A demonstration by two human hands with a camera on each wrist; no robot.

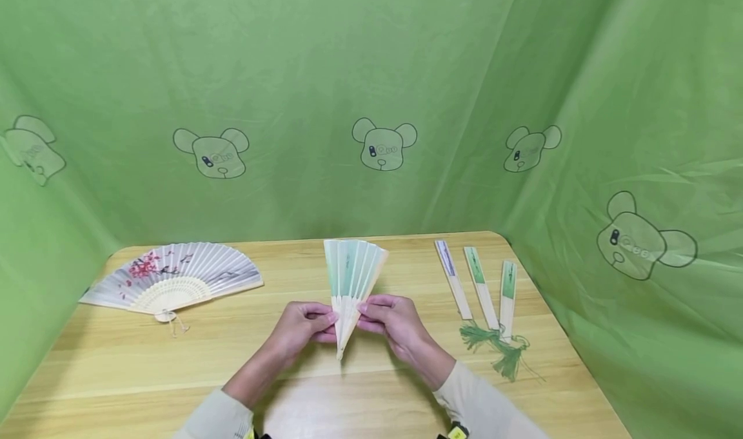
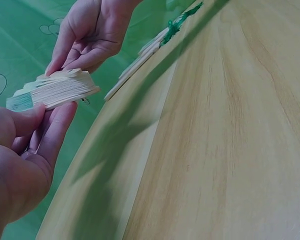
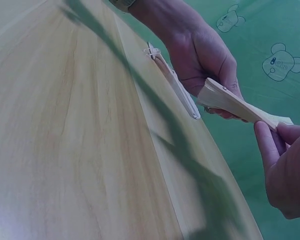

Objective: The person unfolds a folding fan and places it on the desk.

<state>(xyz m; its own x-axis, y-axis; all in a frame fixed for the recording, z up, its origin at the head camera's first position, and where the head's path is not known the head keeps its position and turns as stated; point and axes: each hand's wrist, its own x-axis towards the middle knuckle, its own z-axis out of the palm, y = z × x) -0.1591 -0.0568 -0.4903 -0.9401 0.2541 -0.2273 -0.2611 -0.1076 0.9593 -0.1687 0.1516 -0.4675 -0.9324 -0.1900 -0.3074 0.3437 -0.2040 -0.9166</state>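
A partly spread folding fan [image 1: 350, 278], pale green on light ribs, is held up over the middle of the table with its pivot end down. My left hand [image 1: 302, 326] pinches the left outer rib between thumb and fingers. On the other side, my right hand [image 1: 395, 323] pinches the right edge near the lower part of the leaf. The left wrist view shows the ribs of the fan [image 2: 60, 91] stacked closely, with thumb and fingers of the left hand [image 2: 25, 150] on them. In the right wrist view, the fan [image 3: 240, 106] spans between both hands.
An open fan [image 1: 180, 278] with pink blossoms lies at the table's left. Three closed fans, one purple [image 1: 453, 278] and two green [image 1: 480, 287], lie at the right with green tassels [image 1: 505, 355]. Green fabric walls [image 1: 302, 52] enclose the wooden table [image 1: 232, 361].
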